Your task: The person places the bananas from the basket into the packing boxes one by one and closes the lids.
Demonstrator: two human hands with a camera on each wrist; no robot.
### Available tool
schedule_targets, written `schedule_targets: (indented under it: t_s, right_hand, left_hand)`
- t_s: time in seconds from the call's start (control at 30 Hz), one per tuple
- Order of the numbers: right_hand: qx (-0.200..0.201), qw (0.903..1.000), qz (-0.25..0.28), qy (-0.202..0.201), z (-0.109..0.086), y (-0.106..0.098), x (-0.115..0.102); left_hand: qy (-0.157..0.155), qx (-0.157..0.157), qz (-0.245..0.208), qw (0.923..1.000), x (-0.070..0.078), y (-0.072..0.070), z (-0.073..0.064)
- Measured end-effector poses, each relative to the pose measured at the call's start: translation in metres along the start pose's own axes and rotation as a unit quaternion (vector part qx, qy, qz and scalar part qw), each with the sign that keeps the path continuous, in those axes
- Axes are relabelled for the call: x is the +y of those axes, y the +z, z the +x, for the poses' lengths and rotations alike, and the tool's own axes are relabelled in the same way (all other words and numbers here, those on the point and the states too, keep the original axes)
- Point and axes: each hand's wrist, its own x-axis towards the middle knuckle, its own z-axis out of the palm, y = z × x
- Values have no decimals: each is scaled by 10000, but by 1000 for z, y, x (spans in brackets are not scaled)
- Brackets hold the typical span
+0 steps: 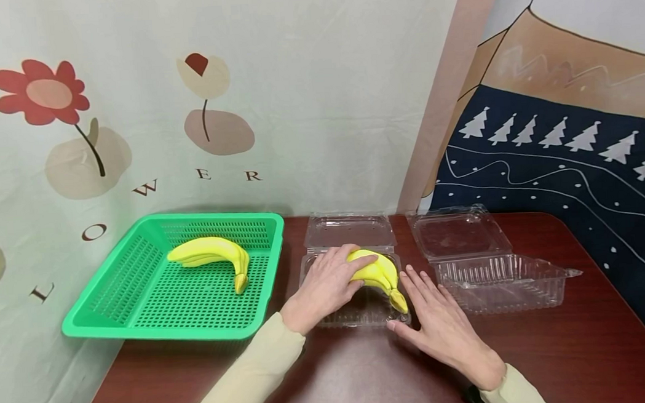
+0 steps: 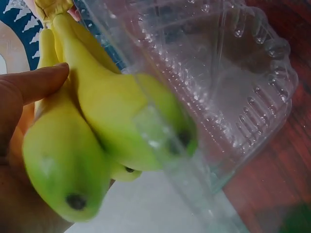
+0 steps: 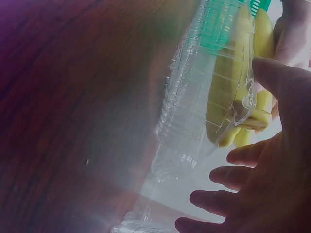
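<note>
My left hand [image 1: 327,282] grips a bunch of bananas [image 1: 379,271] from its left side, thumb across the fruit in the left wrist view. The bunch is yellow, with green-tinged ends [image 2: 75,201] and dark tips, and its stem points toward my right hand. Beneath it lies a clear plastic clamshell box [image 1: 351,315], lid raised at the back; the bananas overlap its tray. My right hand [image 1: 446,323] is at the right side of that box, fingers spread and straight, with the thumb near the front corner. In the right wrist view its thumb is right at the rim [image 3: 250,97].
A green perforated basket [image 1: 197,335] stands at the left with another bunch of bananas [image 1: 214,251] in it. To the right is a second clear clamshell box [image 1: 499,286], its lid open backward. A printed cloth wall [image 1: 322,103] closes off the back of the brown table [image 1: 339,379].
</note>
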Motion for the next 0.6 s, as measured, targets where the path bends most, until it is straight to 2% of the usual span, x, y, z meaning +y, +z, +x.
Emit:
schedule_targets:
  t_s: [0.6]
  right_hand:
    - [-105,9999,-115,-23,1,-1,-2]
  left_hand:
    - [-133,-121,-232,9996,-9,13,0]
